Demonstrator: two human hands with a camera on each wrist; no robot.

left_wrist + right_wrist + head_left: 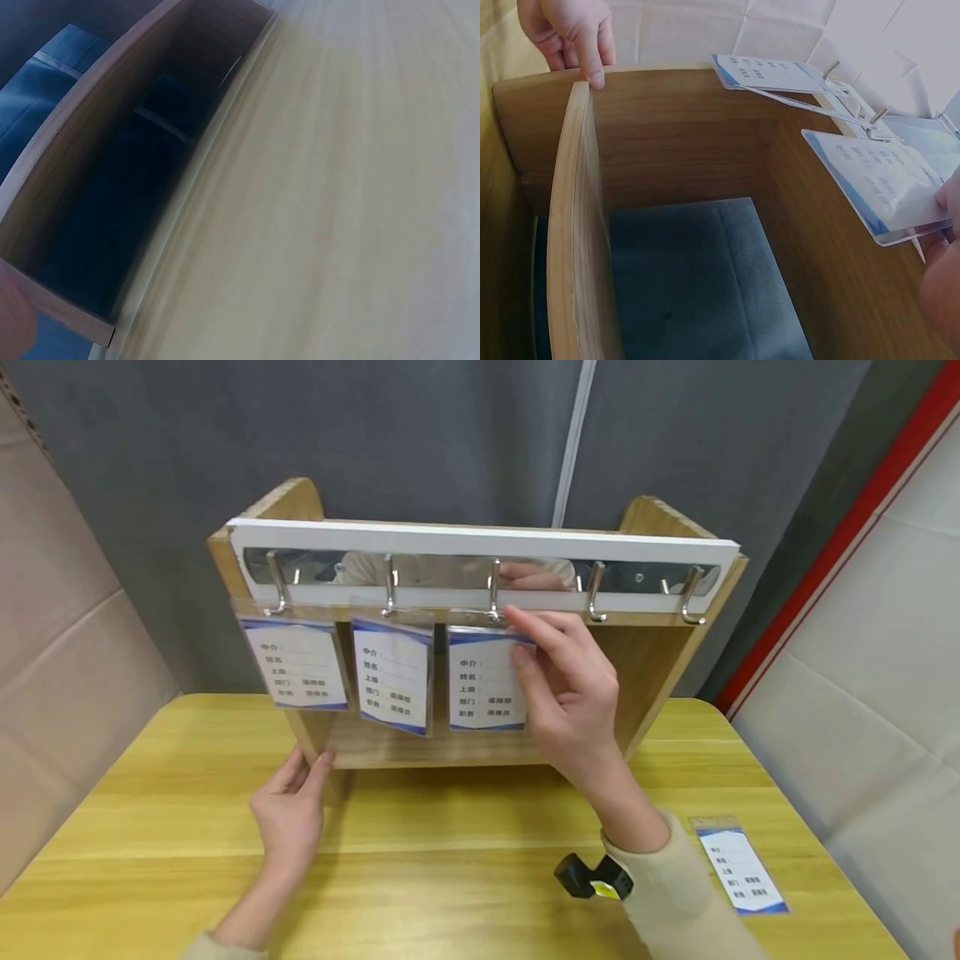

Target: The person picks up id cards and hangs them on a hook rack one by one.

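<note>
Hands, mine, two: right hand (573,693) bent, thumb and fingers pinching the third badge (483,685) by its right edge; left hand (288,818) curled round the lower left edge of the wooden rack (442,753).
Third badge: at the middle hook (493,587); whether properly caught, I cannot tell. Risk: released short of the tip, it would drop.
Second badge (393,677), first badge (296,664): at the hooks leftward. Risk: a sideways knock could unseat the nearer.
Wooden rack: on the surface (420,893). Risk: slipping, should I push hard with my left grip slack.
Loose badge (742,870): flat, near my right sleeve (675,893). Risk: dragged by a low sweep.
</note>
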